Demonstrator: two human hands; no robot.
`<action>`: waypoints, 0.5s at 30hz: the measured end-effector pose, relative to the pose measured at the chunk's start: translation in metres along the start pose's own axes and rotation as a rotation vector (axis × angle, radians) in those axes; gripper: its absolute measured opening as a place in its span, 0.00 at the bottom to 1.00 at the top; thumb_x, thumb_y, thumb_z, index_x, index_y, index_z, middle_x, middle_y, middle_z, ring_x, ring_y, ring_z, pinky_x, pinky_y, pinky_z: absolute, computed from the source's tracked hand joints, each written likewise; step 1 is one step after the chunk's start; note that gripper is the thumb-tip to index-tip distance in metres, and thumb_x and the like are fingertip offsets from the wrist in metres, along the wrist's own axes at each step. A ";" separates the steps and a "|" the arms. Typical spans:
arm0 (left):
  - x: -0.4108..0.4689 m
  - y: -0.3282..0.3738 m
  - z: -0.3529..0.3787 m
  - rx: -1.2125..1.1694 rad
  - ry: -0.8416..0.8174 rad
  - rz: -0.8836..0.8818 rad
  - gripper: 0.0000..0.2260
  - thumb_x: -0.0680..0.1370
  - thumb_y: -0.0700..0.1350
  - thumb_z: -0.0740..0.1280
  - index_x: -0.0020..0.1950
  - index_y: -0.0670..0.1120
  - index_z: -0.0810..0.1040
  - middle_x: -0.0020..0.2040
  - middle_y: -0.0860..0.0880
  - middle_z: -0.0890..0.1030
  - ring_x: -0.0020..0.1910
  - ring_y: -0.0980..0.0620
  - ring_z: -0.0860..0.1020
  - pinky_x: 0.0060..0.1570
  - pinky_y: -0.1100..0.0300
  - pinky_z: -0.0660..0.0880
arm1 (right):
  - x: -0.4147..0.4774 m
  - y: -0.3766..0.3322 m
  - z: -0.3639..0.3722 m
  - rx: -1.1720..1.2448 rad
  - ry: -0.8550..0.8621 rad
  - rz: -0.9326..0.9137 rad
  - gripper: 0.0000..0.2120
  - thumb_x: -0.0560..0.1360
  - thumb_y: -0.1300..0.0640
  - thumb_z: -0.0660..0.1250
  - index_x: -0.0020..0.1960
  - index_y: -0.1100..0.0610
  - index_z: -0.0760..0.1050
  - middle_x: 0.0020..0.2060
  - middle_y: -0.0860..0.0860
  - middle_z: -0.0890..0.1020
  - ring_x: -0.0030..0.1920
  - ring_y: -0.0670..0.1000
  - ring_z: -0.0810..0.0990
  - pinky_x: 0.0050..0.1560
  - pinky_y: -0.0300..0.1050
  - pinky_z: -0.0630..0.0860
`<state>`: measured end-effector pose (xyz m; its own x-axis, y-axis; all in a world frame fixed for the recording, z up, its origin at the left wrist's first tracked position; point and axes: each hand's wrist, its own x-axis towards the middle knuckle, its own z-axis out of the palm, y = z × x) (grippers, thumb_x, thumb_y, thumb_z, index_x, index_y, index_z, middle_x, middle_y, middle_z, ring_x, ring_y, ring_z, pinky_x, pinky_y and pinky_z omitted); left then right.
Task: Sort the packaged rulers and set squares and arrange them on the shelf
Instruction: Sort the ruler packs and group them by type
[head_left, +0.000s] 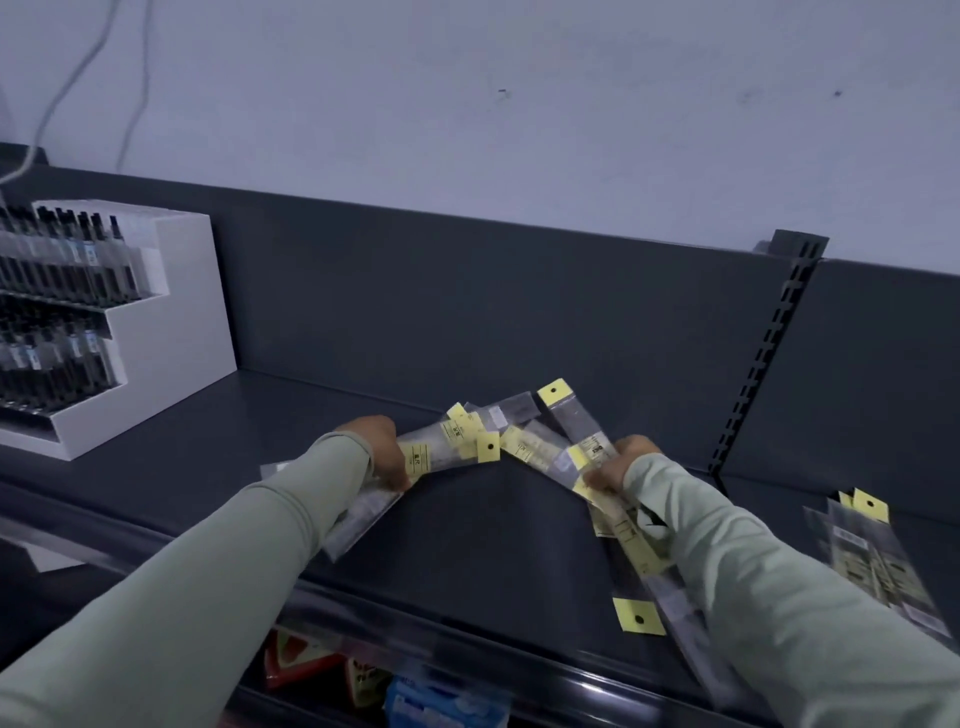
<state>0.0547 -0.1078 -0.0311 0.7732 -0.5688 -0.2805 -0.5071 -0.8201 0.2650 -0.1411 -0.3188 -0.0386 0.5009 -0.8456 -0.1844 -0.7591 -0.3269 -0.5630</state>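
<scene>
- Packaged rulers (452, 441) with yellow header tags are gripped in a bundle by the left hand (382, 449), low over the dark shelf (493, 545).
- Right hand (621, 465) pinches another fan of packets (618, 519); through the blur these seem to be rulers too.
- A further stack (878, 561) lies at the shelf's right end, and a white pen display (171, 332) stands at its left.

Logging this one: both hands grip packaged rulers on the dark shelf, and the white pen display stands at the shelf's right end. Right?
No. The head view shows the white pen display at the left end of the shelf. The left hand and right hand do grip packaged rulers.
</scene>
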 end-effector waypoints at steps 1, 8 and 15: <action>-0.001 0.004 -0.002 -0.003 0.021 0.006 0.19 0.68 0.50 0.76 0.54 0.45 0.74 0.50 0.48 0.78 0.50 0.48 0.78 0.51 0.56 0.77 | -0.001 0.004 -0.004 0.047 0.005 0.032 0.19 0.68 0.58 0.75 0.57 0.61 0.76 0.50 0.57 0.82 0.49 0.56 0.82 0.52 0.46 0.78; -0.007 0.045 0.015 -0.159 0.015 0.086 0.26 0.72 0.49 0.75 0.65 0.43 0.70 0.60 0.46 0.76 0.57 0.46 0.76 0.55 0.54 0.75 | -0.015 0.018 0.000 -0.161 -0.058 0.104 0.25 0.71 0.47 0.72 0.61 0.61 0.74 0.55 0.51 0.79 0.57 0.53 0.79 0.44 0.34 0.74; -0.010 0.081 0.048 -0.273 -0.082 0.142 0.23 0.72 0.48 0.74 0.64 0.42 0.72 0.60 0.44 0.78 0.57 0.45 0.78 0.51 0.56 0.74 | -0.024 0.010 0.004 -0.337 -0.151 0.133 0.22 0.69 0.50 0.75 0.57 0.59 0.75 0.58 0.51 0.78 0.57 0.51 0.79 0.57 0.42 0.74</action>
<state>-0.0125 -0.1715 -0.0508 0.6633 -0.6885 -0.2933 -0.4780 -0.6913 0.5418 -0.1592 -0.2996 -0.0431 0.4250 -0.8268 -0.3685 -0.9031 -0.3596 -0.2349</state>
